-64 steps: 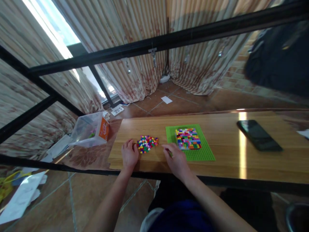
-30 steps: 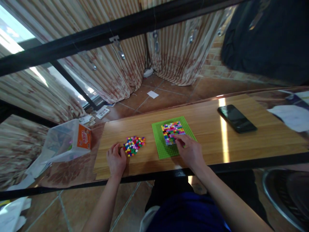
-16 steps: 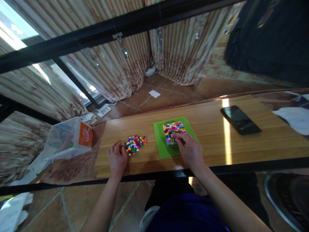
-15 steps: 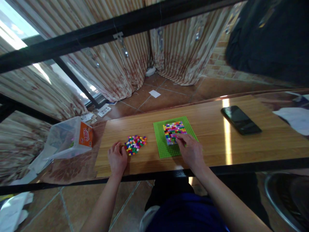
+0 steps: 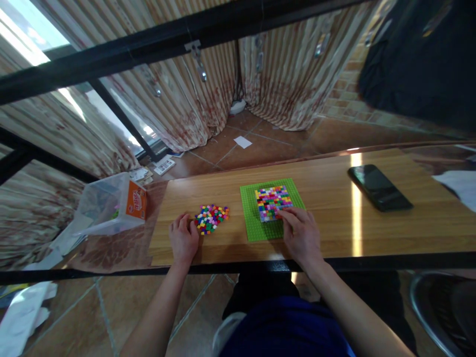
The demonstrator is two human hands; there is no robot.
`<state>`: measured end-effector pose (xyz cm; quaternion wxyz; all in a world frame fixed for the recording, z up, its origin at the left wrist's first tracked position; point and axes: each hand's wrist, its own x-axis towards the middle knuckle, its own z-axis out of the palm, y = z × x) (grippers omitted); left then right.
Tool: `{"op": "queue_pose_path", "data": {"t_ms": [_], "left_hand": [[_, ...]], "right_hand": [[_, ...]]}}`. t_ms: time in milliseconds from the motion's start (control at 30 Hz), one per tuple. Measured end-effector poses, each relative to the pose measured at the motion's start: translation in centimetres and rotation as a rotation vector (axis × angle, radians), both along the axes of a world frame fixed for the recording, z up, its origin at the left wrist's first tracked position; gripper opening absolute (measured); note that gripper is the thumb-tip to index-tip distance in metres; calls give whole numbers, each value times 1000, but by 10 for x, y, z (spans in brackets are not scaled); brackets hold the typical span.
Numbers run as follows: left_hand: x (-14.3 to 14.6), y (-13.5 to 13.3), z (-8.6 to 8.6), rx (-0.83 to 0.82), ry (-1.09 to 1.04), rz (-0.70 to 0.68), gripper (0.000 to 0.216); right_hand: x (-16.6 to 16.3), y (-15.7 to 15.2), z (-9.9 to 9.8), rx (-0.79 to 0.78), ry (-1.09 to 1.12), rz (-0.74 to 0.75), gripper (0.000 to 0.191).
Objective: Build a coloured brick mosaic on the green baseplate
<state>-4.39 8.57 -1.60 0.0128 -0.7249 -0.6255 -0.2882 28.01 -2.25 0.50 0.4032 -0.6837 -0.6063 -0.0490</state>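
A green studded baseplate (image 5: 254, 230) lies on the wooden tabletop, carrying a block of small multicoloured bricks (image 5: 273, 198) set in tight rows. Over the block's lower right corner is my right hand (image 5: 303, 235), thumb and forefinger pinched together at the bricks; whatever is between the fingertips is too small to make out. Left of the baseplate, small loose bricks (image 5: 210, 218) of many colours are heaped. My left hand (image 5: 185, 240) rests on the wood against the left edge of this heap, fingers loosely bent and a little apart, with nothing visible held.
A black phone (image 5: 380, 187) lies toward the right of the tabletop (image 5: 327, 198). To the left stands a clear plastic box (image 5: 106, 206) with an orange label. A dark metal bar (image 5: 156, 49) crosses above, before striped curtains. White paper (image 5: 459, 183) lies at far right.
The whole view has shifted slightly. My right hand has slid a little toward the right along the brick block, its fingers still pinched. My left hand stays beside the heap.
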Motion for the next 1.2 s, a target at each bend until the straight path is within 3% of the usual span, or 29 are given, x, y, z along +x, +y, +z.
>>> {"op": "queue_pose_path", "data": {"t_ms": [467,767,933,1033,1200], "left_hand": [[1,-1,-1,-43,1,7,31],[7,-5,1,-38,1,31,32],[8,-8,2,-53,-5,51,32],[9,-8,3,-53,-13,53,32],[9,-8,3,-52,-22,59,32]], "right_hand": [[1,-1,-7,-79,-55,30,35],[6,2,0,-1,-161,72,30],[-39,12,14,48,-73,197,24],[-75,28,13,-75,-57,304,21],[-112,56,3,-240,-154,267,18]]}}
